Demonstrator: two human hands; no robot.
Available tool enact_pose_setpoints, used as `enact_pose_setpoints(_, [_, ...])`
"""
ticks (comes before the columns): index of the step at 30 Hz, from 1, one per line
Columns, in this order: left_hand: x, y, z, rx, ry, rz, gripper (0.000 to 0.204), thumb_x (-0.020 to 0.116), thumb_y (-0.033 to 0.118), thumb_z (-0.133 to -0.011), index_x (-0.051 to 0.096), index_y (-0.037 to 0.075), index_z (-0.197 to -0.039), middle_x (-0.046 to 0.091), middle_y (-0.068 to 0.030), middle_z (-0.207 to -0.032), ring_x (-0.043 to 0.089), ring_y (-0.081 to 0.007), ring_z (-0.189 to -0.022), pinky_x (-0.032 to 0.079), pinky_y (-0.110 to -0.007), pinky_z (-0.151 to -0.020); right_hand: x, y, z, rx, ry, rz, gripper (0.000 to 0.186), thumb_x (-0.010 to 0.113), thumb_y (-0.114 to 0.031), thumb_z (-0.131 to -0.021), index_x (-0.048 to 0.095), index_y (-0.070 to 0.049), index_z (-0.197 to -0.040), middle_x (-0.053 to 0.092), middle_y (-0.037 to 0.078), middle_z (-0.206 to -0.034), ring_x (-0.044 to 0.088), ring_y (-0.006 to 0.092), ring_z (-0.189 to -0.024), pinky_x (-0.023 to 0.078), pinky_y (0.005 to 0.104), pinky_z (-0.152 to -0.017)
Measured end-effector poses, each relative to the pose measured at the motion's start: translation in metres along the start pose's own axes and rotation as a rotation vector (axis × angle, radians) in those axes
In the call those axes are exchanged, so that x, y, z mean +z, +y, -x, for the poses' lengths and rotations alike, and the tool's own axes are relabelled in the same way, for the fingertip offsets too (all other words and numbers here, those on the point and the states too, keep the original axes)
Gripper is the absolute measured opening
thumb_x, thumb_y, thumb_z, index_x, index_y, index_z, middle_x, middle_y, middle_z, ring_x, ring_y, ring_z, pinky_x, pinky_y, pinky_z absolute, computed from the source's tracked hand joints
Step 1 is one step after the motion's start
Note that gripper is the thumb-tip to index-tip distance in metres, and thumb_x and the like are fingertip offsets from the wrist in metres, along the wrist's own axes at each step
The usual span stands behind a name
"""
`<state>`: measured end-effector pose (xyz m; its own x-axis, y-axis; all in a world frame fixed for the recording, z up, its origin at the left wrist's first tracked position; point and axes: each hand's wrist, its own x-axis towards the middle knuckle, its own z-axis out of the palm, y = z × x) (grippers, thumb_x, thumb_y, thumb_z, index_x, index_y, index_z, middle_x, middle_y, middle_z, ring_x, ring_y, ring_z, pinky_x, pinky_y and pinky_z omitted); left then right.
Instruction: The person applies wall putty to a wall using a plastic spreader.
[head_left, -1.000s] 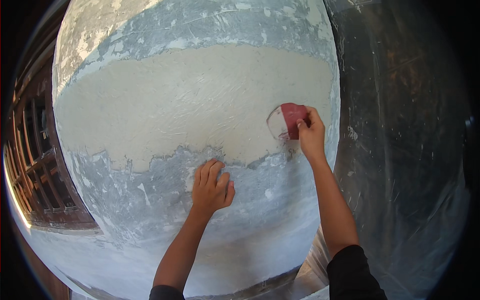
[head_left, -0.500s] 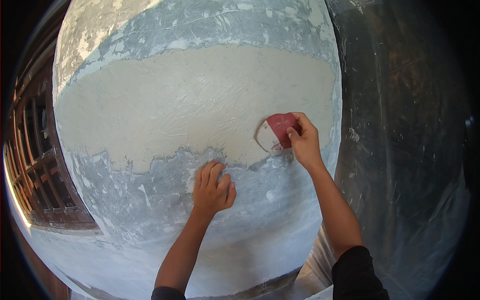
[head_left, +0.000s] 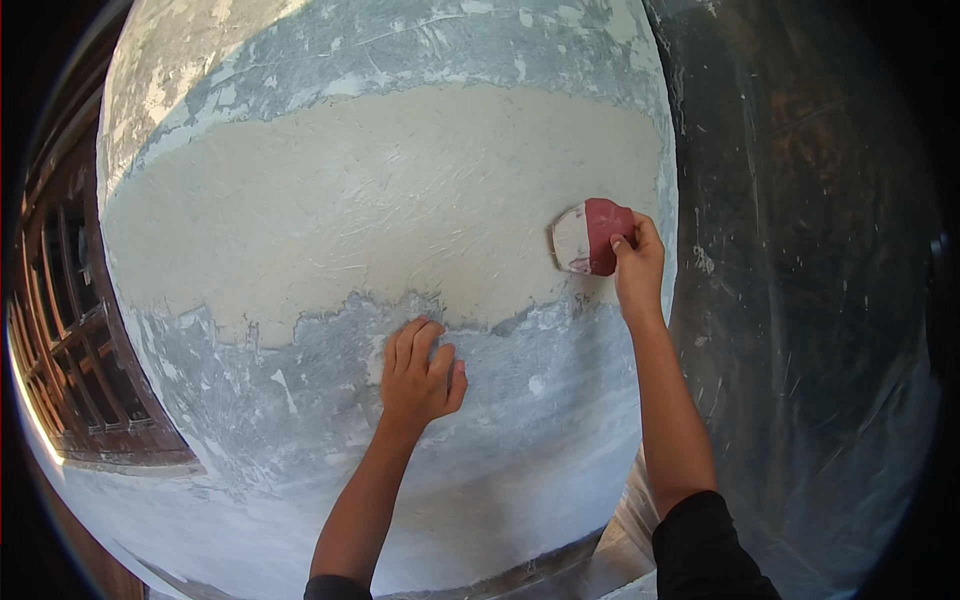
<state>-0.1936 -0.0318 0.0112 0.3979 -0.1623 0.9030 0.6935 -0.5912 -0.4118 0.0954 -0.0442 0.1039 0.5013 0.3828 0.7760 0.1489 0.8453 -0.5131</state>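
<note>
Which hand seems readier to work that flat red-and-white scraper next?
Probably the right hand: it grips the flat red-and-white scraper over the broad cream coating. The left hand shows no tool and sits lower, by the patchy grey wall.

Brown wooden window (head_left: pixel 84 329) at left, dark speckled sheeting (head_left: pixel 790 300) at right

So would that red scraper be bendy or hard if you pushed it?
The red scraper is probably light, since the right hand pinches it at one edge. It looks thin and flat, so it may flex slightly. Its pale smeared end might be slippery.
</note>
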Motion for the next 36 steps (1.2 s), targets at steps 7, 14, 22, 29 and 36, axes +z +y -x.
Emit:
enact_pose_setpoints(7, [-0.001, -0.002, 0.002, 0.011, 0.017, 0.015, 0.027, 0.062, 0.012, -0.075, 0.049, 0.005, -0.098, 0.056, -0.0163, -0.112, 0.051, -0.0380, -0.113, 0.037, -0.051, -0.093, 0.024, 0.019, 0.065, 0.091, -0.106, 0.144, 0.025, 0.052, 0.008, -0.087, 0.058, 0.002, -0.111, 0.064, 0.008, -0.096, 0.059, 0.0137, -0.086, 0.046, 0.0264, -0.081])
enact_pose_setpoints(14, [0.002, 0.000, 0.000, -0.014, 0.009, -0.012, 0.023, 0.061, 0.014, -0.076, 0.051, 0.006, -0.095, 0.056, -0.0154, -0.112, 0.052, -0.0365, -0.113, 0.039, -0.050, -0.093, 0.015, 0.032, 0.078, 0.061, 0.149, -0.043, 0.024, 0.051, 0.007, -0.088, 0.057, 0.002, -0.111, 0.064, 0.009, -0.101, 0.060, 0.0150, -0.091, 0.047, 0.0281, -0.085])
enact_pose_setpoints(22, [0.000, 0.000, 0.001, -0.010, -0.004, -0.002, 0.028, 0.060, 0.013, -0.078, 0.048, 0.005, -0.102, 0.055, -0.0162, -0.114, 0.051, -0.0385, -0.113, 0.036, -0.050, -0.094, 0.009, 0.044, 0.094, 0.210, 0.312, -0.077, 0.026, 0.051, 0.007, -0.088, 0.057, 0.003, -0.113, 0.063, 0.010, -0.106, 0.060, 0.0160, -0.094, 0.046, 0.0286, -0.087])
enact_pose_setpoints(29, [-0.001, 0.000, 0.000, -0.013, 0.013, -0.001, 0.023, 0.061, 0.015, -0.077, 0.051, 0.006, -0.097, 0.056, -0.0153, -0.113, 0.052, -0.0371, -0.113, 0.038, -0.050, -0.093, 0.018, 0.040, 0.094, 0.289, 0.233, -0.078, 0.028, 0.048, 0.008, -0.088, 0.056, 0.002, -0.114, 0.063, 0.009, -0.105, 0.059, 0.0146, -0.095, 0.044, 0.0269, -0.089])
enact_pose_setpoints(36, [0.002, 0.001, 0.000, -0.015, 0.032, -0.010, 0.019, 0.060, 0.017, -0.077, 0.054, 0.006, -0.091, 0.057, -0.0145, -0.112, 0.052, -0.0354, -0.113, 0.039, -0.049, -0.093, 0.027, 0.040, 0.100, 0.193, 0.223, -0.142, 0.026, 0.049, 0.007, -0.089, 0.056, 0.002, -0.114, 0.062, 0.009, -0.107, 0.058, 0.0144, -0.096, 0.044, 0.0278, -0.090])
